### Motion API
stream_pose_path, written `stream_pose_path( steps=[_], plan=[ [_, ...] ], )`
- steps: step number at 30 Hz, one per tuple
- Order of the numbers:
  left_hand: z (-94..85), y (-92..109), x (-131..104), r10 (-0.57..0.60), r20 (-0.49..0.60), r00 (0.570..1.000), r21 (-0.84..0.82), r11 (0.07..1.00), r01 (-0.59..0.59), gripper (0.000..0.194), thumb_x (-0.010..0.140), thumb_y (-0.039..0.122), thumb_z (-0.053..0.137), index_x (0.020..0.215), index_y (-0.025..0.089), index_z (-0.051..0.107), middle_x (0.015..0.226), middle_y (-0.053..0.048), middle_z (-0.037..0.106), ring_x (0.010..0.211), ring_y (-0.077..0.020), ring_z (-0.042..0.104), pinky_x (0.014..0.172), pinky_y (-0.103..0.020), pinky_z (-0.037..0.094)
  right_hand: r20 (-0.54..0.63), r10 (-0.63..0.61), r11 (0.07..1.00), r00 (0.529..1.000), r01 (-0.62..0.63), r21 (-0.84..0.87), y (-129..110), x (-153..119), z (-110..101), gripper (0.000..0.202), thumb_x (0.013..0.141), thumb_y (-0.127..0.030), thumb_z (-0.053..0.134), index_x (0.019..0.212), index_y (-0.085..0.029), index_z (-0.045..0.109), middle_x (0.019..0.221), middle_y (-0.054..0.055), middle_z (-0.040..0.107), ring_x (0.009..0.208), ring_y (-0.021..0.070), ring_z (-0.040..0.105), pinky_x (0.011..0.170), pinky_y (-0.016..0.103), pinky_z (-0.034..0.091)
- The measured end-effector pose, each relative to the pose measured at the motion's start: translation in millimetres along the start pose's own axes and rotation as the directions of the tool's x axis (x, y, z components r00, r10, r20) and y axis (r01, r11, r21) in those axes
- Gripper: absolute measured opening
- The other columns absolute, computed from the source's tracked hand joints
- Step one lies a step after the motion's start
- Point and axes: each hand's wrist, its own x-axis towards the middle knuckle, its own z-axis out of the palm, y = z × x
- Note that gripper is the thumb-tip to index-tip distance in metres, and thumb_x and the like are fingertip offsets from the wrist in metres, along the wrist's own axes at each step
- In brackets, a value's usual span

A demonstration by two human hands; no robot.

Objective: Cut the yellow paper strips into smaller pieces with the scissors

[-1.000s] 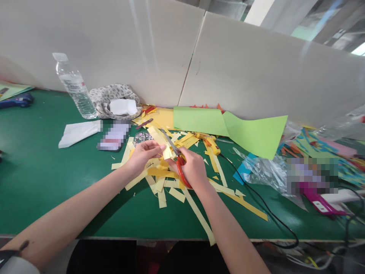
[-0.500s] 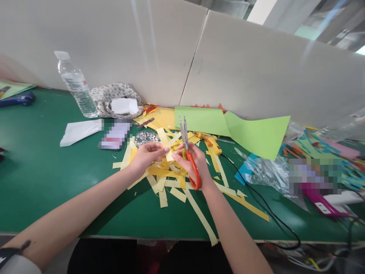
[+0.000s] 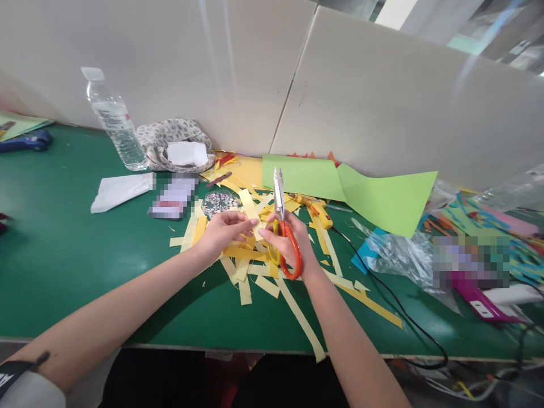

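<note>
Between thumb and fingers my left hand [image 3: 225, 233] pinches a pale yellow paper strip [image 3: 249, 207], held tilted above the pile. My right hand [image 3: 293, 241] carries a pair of scissors [image 3: 289, 249] with one red and one yellow handle, blades pointing up and away from me. Its thumb and fingertips reach the lower end of the strip; whether they grip it I cannot tell. Loose yellow paper strips [image 3: 244, 290] lie heaped beneath both hands. Just beyond my left hand sits a clear round case of small gems [image 3: 219, 202].
Green paper sheets [image 3: 382, 198] lean at the back. A yellow glue gun [image 3: 321, 215] trails a black cord rightward. On the left stand a water bottle [image 3: 114, 124], a spotted pouch [image 3: 174, 136], a white tissue [image 3: 121, 191] and a phone [image 3: 173, 195]. Crumpled plastic [image 3: 397, 255] lies right.
The scissors have turned slightly in my right hand, their blades now closer together and showing more of the yellow handle. The paper strip stays between my hands, tilted a little differently.
</note>
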Motion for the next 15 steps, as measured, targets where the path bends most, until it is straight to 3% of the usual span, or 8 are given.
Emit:
stream_pose_path(
  steps=[15],
  plan=[
    [-1.1,-1.1,0.3,0.005,0.013,1.000,-0.013,1.000,-0.005,0.017,0.060,0.028,0.074,0.065,0.018,0.061,0.068,-0.003,0.062,0.064,-0.0121,0.061,0.057,-0.021,0.048,-0.001,-0.010,1.000,1.000,0.010,0.012,0.8,0.2,0.4,0.027,0.059,-0.025,0.069,0.079,-0.022,0.051,0.060,-0.006,0.053,0.054,0.0107,0.051,0.056,0.027,0.046]
  ],
)
